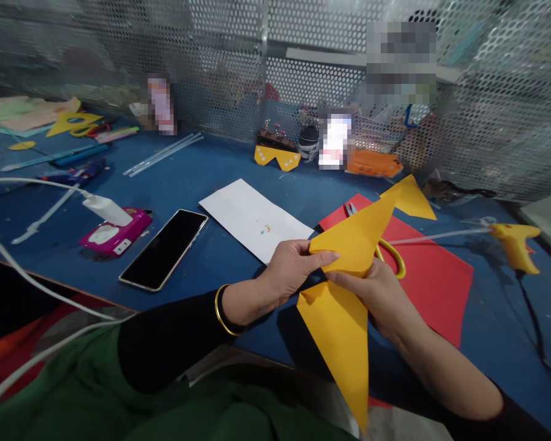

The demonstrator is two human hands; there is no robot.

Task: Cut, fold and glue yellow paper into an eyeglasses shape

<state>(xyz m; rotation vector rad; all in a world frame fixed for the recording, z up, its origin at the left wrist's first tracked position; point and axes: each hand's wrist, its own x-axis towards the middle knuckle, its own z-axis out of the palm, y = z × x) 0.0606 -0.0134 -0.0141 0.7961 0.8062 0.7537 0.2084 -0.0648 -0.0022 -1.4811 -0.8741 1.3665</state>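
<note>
A folded yellow paper shape [342, 334], with two long pointed wings, is held up over the table's front edge. My left hand [291, 269] pinches it near the middle, the thumb lying on top of the upper wing. From the other side my right hand [381, 291] grips its narrow waist, thumb on the front and the other fingers hidden behind. Close behind the paper lie yellow-handled scissors [398, 260], partly covered by it, on a sheet of red paper [441, 288]. A white sheet [252, 214] with small coloured marks rests left of the hands.
A black-screened phone [164, 250] and a pink socket block [123, 233] with a white plug lie to the left. At the right sits a yellow glue gun [514, 245] with its cord. A yellow paper triangle [413, 199] lies behind. Perforated metal mesh [211, 73] closes the back.
</note>
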